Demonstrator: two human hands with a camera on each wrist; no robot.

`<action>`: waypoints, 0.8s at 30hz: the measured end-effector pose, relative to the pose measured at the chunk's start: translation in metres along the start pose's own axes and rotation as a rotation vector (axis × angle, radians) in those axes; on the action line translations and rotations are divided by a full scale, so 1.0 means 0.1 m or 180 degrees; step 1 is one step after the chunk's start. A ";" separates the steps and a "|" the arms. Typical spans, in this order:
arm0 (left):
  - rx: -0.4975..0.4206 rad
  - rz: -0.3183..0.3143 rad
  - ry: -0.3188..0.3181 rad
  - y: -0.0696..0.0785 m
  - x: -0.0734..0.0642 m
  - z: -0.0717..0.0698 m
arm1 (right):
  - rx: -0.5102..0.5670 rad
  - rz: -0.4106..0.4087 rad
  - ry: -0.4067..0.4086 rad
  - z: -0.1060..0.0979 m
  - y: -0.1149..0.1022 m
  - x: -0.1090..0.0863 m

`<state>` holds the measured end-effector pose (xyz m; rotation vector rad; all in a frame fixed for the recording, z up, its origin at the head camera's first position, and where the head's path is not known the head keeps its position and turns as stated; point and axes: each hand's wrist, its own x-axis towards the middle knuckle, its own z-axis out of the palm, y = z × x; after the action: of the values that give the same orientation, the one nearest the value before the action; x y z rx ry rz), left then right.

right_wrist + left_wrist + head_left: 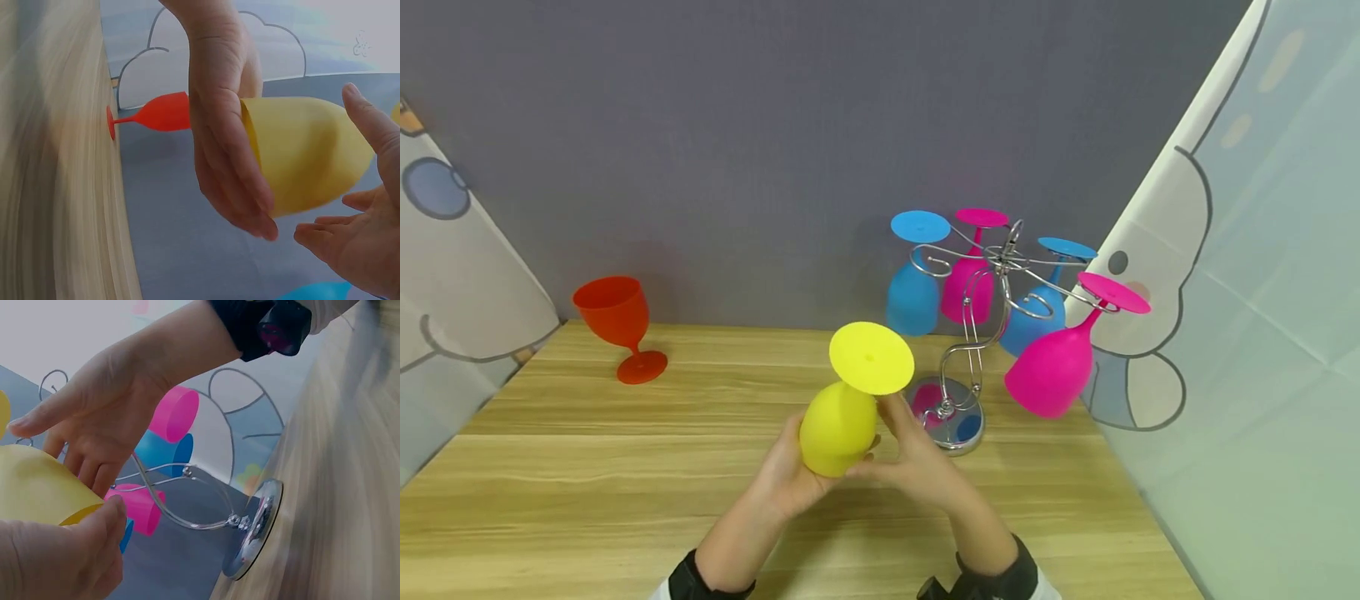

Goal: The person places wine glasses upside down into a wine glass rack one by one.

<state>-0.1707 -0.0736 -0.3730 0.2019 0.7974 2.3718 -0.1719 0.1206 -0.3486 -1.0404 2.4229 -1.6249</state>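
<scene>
A yellow plastic goblet (838,429) is held upside down above the table, tilted, with its round foot up. My left hand (790,475) grips the bowl near its rim, the palm under the mouth in the right wrist view. My right hand (921,462) is close by on the goblet's right side, thumb and fingers spread apart around the bowl and stem without closing on them. Behind it stands a chrome stemware rack (955,412), where blue goblets (913,300) and pink goblets (1052,371) hang upside down by their feet from wire arms.
A red goblet (617,312) stands upright at the back left of the wooden table (587,475). A grey panel (737,167) rises along the table's back edge, and a printed cloth (1262,333) borders the right side.
</scene>
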 end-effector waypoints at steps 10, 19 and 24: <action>-0.0058 -0.0090 -0.0006 -0.09 0.02 0.02 | -0.0138 0.0291 0.0007 0.08 -0.06 0.00; -0.0059 -0.0103 -0.0092 -0.14 0.01 0.04 | -0.0252 0.0525 0.0109 0.13 -0.05 -0.01; -0.0052 -0.0127 -0.0043 -0.15 0.01 0.05 | -0.0232 0.0579 0.0079 0.10 -0.05 -0.02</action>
<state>-0.1618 -0.0614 -0.3782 0.1933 0.7686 2.3364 -0.1640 0.1123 -0.3499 -0.7853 2.5252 -1.5115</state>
